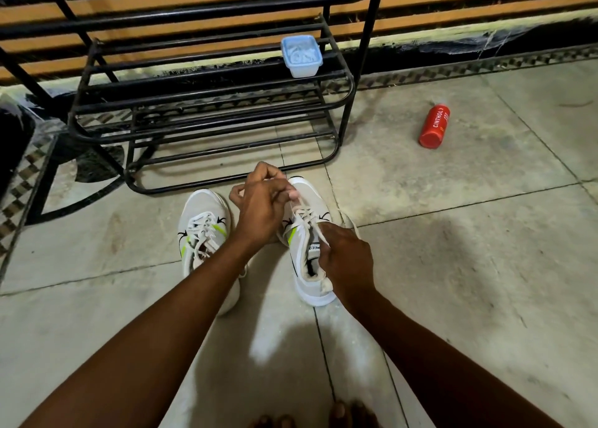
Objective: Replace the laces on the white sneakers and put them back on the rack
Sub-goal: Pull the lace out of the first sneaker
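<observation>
Now, left hand [262, 207] and right hand [344, 256] pinching lace [302, 215], lidded box [301, 55] on rack [207, 104], contents unclear

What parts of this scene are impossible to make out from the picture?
- Head view: the left hand covers the right sneaker's upper lacing, so how far it is threaded is hidden.
- The left forearm crosses the left sneaker's heel.
- The blue box's contents are blurred behind its lid.
- The small print on the red bottle is too small.
- The rack's upper tiers are cut off by the top edge.
</observation>
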A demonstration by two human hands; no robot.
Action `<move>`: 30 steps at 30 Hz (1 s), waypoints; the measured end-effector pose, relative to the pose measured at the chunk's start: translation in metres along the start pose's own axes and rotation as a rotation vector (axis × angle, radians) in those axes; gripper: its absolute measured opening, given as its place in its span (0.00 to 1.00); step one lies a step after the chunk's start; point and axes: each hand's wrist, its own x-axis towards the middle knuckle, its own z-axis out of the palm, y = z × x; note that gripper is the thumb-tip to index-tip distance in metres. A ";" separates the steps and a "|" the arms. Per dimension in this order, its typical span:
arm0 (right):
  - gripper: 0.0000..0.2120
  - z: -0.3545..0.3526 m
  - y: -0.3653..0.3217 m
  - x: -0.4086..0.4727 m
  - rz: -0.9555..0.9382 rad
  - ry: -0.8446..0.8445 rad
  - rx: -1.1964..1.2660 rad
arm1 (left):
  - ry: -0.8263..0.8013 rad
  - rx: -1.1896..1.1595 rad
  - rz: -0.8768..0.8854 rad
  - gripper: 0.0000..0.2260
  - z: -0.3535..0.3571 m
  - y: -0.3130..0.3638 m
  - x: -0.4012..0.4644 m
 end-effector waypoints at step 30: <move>0.19 -0.005 -0.003 0.001 0.061 -0.126 -0.015 | -0.199 0.460 0.057 0.06 -0.007 -0.006 0.011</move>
